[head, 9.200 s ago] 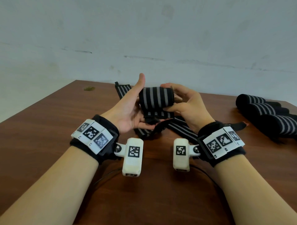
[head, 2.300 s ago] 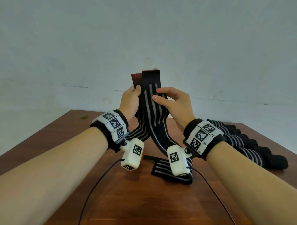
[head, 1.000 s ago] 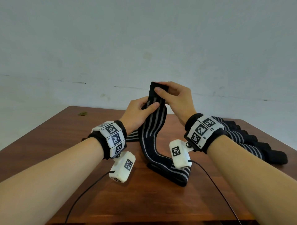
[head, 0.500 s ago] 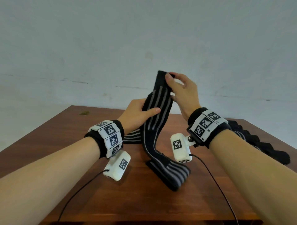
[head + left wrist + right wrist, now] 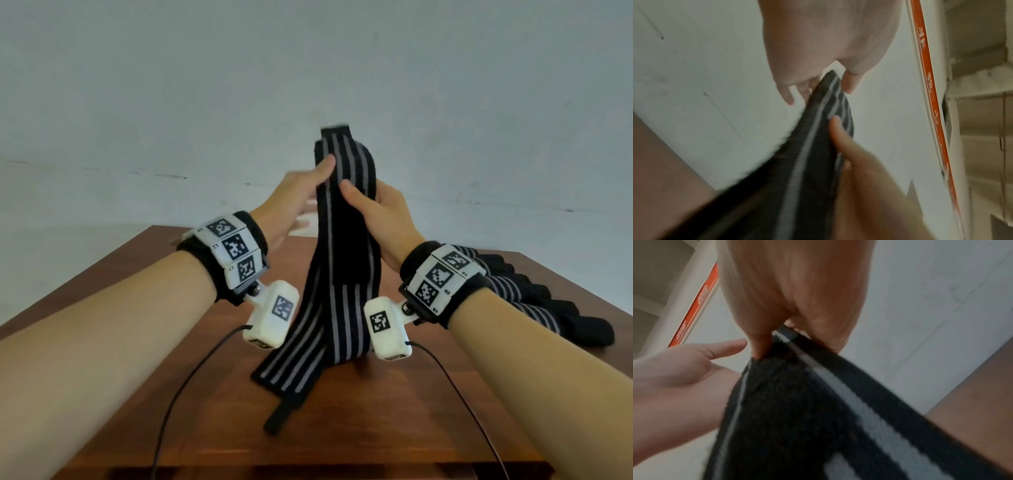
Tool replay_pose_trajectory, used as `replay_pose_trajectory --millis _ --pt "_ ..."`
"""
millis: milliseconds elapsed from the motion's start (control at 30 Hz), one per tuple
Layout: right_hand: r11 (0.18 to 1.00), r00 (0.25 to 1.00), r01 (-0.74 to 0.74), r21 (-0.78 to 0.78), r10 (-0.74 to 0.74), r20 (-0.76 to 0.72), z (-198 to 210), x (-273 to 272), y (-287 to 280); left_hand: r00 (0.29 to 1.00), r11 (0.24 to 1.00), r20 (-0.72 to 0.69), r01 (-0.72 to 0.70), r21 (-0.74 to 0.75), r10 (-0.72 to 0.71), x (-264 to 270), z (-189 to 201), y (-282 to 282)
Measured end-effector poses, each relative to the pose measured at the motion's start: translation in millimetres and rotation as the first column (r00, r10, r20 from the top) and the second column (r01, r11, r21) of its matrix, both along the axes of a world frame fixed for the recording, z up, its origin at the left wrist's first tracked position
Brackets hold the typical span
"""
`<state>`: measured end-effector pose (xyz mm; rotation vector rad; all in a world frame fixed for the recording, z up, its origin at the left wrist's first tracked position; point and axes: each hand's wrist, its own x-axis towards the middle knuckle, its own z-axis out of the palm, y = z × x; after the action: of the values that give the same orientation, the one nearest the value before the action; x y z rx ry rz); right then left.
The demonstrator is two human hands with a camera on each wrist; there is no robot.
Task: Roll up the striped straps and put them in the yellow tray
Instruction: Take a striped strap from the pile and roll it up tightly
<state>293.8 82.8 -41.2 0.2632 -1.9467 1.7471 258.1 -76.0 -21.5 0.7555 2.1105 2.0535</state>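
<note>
Brown wooden bench (image 5: pixel 144 281), grey wall behind. Item: black grey-striped elastic strap (image 5: pixel 346 240), long axis upright between my hands, tail on bench. Right hand (image 5: pixel 380 219) pinches its top; left hand (image 5: pixel 294 202) flat-fingered, thumb touching (equally near). Yellow tray unseen.

A brown wooden table (image 5: pixel 144 346) with a reddish grain is standing against a pale wall. A row of rolled black straps with grey stripes (image 5: pixel 534 301) is lying on its far right part. The lower end of a long black-and-grey striped strap (image 5: pixel 294 363) is resting near its middle, beside two thin black cables (image 5: pixel 178 387).
</note>
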Motion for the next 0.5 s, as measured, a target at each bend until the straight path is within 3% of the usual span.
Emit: replay_pose_trajectory --millis 67,133,367,433,500 --pt "0.993 0.998 0.051 -0.103 -0.053 -0.021 8.4 -1.2 4.8 0.974 0.950 0.071 0.225 -0.218 -0.215 12.2 -14.9 -4.3" --pt "0.985 0.995 0.092 -0.143 -0.096 -0.021 16.3 -3.2 10.7 0.954 0.899 0.054 0.297 -0.321 -0.295 19.3 -29.6 -3.1" --pt "0.981 0.999 0.019 -0.193 -0.011 0.041 31.5 -8.4 18.4 0.975 0.980 0.142 0.181 -0.077 -0.169 11.7 -47.5 14.2" --pt "0.974 0.999 -0.038 -0.225 0.039 0.000 36.9 -9.0 19.6 0.987 0.979 0.038 0.161 -0.129 -0.157 8.8 -50.5 9.9" --pt "0.965 0.997 -0.071 -0.254 0.066 -0.032 41.9 -9.8 20.6 0.978 0.946 -0.069 0.173 -0.273 -0.198 8.9 -56.2 6.7"
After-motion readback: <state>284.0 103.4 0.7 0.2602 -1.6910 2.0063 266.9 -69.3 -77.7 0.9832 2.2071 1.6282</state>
